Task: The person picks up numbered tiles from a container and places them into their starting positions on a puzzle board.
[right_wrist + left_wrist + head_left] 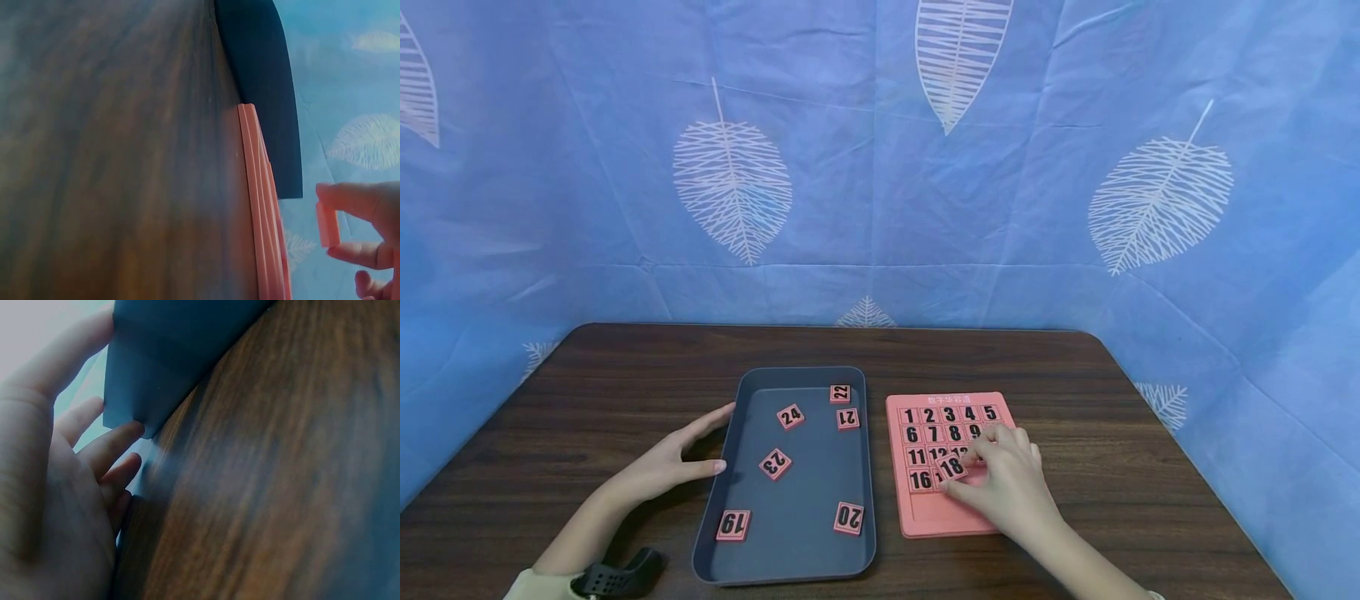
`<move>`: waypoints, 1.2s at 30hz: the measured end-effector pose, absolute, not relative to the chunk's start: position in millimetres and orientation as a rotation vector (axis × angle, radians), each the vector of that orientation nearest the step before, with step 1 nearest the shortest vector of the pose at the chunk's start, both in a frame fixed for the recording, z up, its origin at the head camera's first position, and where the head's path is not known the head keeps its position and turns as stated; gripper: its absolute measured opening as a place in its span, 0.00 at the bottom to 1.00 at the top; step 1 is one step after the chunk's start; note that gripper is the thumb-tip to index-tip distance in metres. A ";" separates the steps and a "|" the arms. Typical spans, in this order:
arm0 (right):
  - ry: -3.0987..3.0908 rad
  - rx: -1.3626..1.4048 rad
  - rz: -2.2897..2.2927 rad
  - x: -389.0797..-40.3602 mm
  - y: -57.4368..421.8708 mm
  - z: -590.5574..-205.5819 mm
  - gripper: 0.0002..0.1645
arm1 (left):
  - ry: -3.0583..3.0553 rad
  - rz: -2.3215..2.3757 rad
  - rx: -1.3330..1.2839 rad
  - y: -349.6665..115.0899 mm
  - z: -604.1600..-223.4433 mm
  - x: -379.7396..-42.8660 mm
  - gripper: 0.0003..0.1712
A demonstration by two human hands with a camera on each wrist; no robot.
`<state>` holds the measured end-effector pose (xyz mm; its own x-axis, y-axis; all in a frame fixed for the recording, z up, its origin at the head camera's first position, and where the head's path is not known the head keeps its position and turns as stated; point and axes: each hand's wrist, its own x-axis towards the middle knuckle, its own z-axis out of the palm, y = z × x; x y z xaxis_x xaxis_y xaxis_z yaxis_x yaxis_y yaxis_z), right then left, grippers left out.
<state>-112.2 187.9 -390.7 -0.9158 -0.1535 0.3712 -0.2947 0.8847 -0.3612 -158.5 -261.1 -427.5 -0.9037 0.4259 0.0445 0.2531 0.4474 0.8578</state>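
Between thumb and fingers, my right hand [1009, 479] pinches the pink number tile 18 [952, 467], tilted over the pink puzzle board [951, 523]. In the right wrist view this tile [327, 224] appears edge-on, apart from the board [257, 206]. Rows of numbered tiles fill the board's upper part, and 16 [921, 480] lies in the fourth row; the hand hides some at the right. My left hand [658, 468] touches the left side of the dark grey tray [790, 562] with extended fingers. In the left wrist view, fingertips meet the tray's wall [162, 369].
Loose tiles lie in the tray: 19 [733, 526], 20 [848, 517], 23 [775, 464], 24 [791, 416], 21 [847, 418] and 22 [840, 394]. Tray and board stand side by side on a dark wooden table [1112, 467]. A blue leaf-patterned cloth [865, 167] hangs behind.
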 end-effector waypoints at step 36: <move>-2.921 0.182 0.508 -112.8 209.0 -399.8 0.19 | 2.488 1.466 0.611 -261.6 -427.0 -159.4 0.44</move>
<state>-112.8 209.0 -399.8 -0.9779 -0.0907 0.1883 -0.1489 0.9345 -0.3234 -159.4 -261.6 -427.0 -0.8971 0.4395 0.0442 0.2516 0.4263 0.8689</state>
